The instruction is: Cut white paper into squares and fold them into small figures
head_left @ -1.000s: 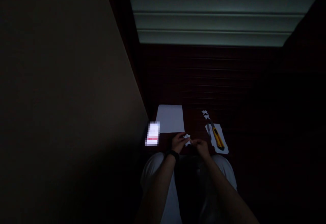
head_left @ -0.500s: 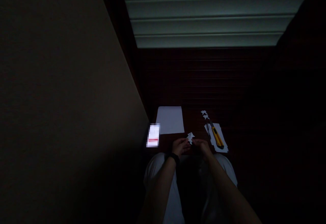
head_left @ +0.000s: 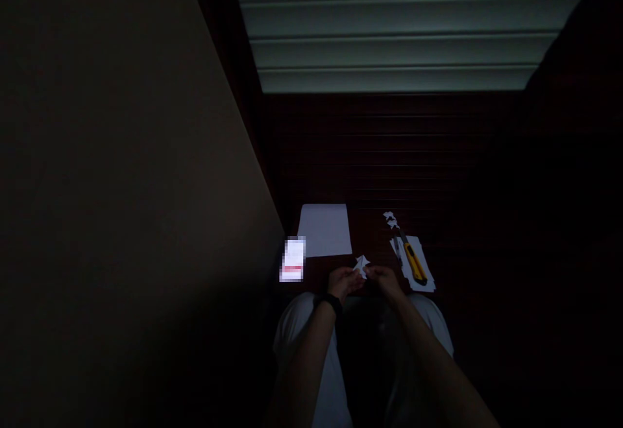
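Note:
The scene is very dark. A small folded white paper piece [head_left: 361, 264] is pinched between my left hand [head_left: 343, 282] and my right hand [head_left: 385, 280], both closed on it just above my lap. A dark band sits on my left wrist. A sheet of white paper [head_left: 324, 229] lies on the dark table beyond my left hand. To the right, a yellow utility knife [head_left: 415, 263] rests on another white sheet [head_left: 422, 272], with small folded paper shapes [head_left: 390, 220] beyond it.
A bright blurred rectangle [head_left: 293, 259] lies at the table's left edge. A plain wall [head_left: 121, 155] fills the left side. Pale horizontal slats [head_left: 399, 26] run across the top. My white-clad legs [head_left: 302, 344] show below.
The paper piece has risen slightly from between my fingers and now points up. My hands have shifted a little toward me. The view has tilted slightly.

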### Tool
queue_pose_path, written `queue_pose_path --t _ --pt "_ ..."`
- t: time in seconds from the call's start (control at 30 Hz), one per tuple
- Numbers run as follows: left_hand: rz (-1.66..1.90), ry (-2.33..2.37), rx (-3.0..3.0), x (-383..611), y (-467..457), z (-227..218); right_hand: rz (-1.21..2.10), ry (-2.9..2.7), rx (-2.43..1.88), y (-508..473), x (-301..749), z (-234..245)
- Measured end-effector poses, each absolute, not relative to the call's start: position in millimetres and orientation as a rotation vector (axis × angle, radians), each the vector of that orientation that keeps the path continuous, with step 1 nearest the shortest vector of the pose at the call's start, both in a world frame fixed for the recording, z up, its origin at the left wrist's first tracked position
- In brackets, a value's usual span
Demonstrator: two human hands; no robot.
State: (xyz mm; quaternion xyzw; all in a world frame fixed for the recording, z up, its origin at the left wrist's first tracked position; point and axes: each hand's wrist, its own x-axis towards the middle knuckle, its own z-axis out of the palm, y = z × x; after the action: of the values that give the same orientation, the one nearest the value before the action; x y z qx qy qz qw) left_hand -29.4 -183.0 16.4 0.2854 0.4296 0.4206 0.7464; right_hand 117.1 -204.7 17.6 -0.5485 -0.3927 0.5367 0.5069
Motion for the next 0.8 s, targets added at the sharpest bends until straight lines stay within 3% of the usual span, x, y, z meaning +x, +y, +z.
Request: queue_pose_path --t 0.8 --pt "0.957 0.996 0.667 -25.6 -181.4 14.2 0.853 -1.267 -1.506 -199.6 114.9 2.8"
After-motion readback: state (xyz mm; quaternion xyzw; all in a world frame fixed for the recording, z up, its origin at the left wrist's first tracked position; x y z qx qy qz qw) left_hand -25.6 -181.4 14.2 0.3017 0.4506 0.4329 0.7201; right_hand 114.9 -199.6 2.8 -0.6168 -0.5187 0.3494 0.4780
